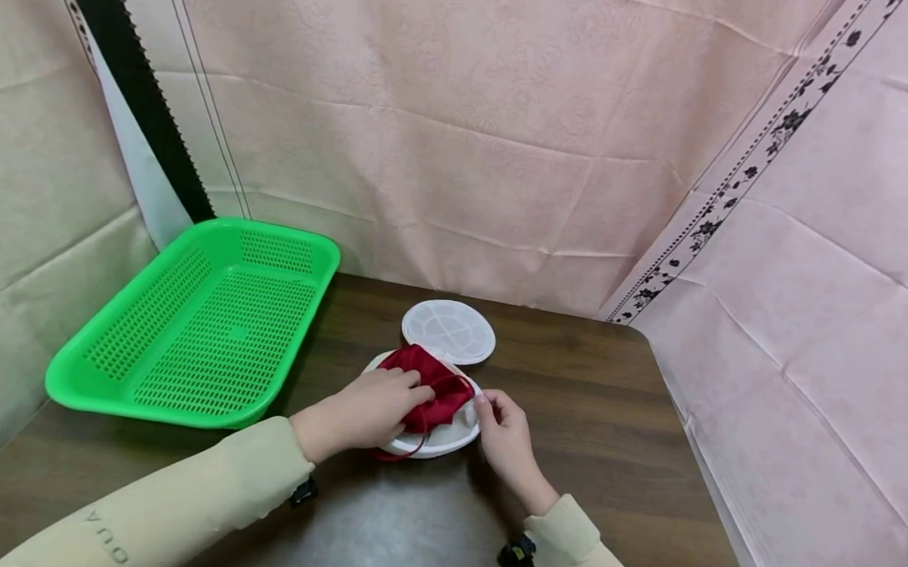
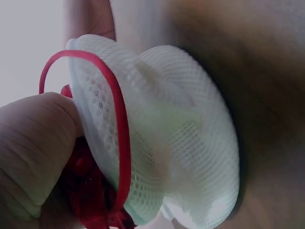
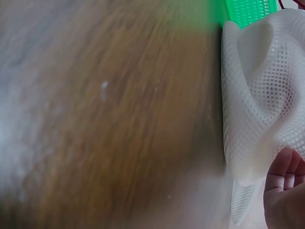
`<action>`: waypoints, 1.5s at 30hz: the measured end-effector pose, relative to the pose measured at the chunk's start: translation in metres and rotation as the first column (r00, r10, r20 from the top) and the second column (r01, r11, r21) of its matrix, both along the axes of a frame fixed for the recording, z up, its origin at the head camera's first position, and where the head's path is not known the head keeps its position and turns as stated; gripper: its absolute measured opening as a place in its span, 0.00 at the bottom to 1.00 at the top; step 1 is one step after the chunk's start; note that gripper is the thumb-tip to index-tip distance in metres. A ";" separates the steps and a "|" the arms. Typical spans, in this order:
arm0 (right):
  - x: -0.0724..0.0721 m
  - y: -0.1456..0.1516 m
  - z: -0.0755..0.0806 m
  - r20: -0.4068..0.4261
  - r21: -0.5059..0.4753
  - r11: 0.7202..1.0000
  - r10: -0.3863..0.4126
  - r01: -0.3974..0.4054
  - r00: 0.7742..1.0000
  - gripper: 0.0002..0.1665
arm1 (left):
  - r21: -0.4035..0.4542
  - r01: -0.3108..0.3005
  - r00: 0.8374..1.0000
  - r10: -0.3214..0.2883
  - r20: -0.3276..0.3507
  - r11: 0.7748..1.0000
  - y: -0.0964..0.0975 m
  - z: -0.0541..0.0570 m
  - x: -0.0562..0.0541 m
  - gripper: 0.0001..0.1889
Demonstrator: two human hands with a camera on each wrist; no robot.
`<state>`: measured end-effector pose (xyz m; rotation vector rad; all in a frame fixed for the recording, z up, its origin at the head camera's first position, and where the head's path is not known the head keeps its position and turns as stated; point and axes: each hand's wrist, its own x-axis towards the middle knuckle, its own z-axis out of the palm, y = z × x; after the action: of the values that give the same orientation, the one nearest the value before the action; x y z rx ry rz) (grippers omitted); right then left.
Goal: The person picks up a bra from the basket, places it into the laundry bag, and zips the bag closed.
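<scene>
A white mesh laundry bag (image 1: 448, 440) stands on the table, its rim raised and its mesh side visible in the right wrist view. In its opening lies a red satin garment (image 1: 431, 391), bunched, with a thin red strap (image 2: 121, 138) looping over the bag's edge. My left hand (image 1: 378, 406) grips the red garment from above, fingers bent over it. My right hand (image 1: 504, 440) pinches the bag's right rim between thumb and fingers. A flat round white piece (image 1: 448, 332) lies right behind the bag; whether it is joined to it, I cannot tell.
A green plastic basket (image 1: 326, 283) with perforated walls sits at the left of the brown wooden table (image 1: 592, 422). Pale patterned cloth (image 1: 466, 150) hangs along the back and both sides.
</scene>
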<state>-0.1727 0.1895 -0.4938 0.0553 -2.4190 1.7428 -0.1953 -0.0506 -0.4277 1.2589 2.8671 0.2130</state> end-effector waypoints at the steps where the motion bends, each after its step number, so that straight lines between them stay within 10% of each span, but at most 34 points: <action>1: -0.001 -0.001 0.000 -0.003 0.001 1.000 0.001 -0.001 1.000 0.09 | -0.006 0.009 1.000 -0.009 -0.007 1.000 0.001 -0.002 0.000 0.25; 22: 0.001 0.000 0.003 -0.016 -0.011 1.000 -0.013 0.012 1.000 0.09 | -0.122 0.008 1.000 -0.006 0.021 0.993 0.009 -0.034 -0.009 0.14; 36: 0.002 0.004 -0.002 -0.009 -0.009 1.000 -0.006 0.005 1.000 0.09 | -0.113 -0.024 0.996 0.034 0.087 0.993 0.006 -0.032 -0.004 0.20; 45: 0.003 0.005 0.000 -0.021 -0.008 1.000 0.001 -0.001 1.000 0.09 | 0.021 -0.025 0.991 0.022 0.132 0.999 0.000 -0.013 -0.002 0.32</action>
<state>-0.1692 0.1942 -0.4942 0.0740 -2.3978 1.7430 -0.1971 -0.0507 -0.4403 1.1685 2.7763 0.3169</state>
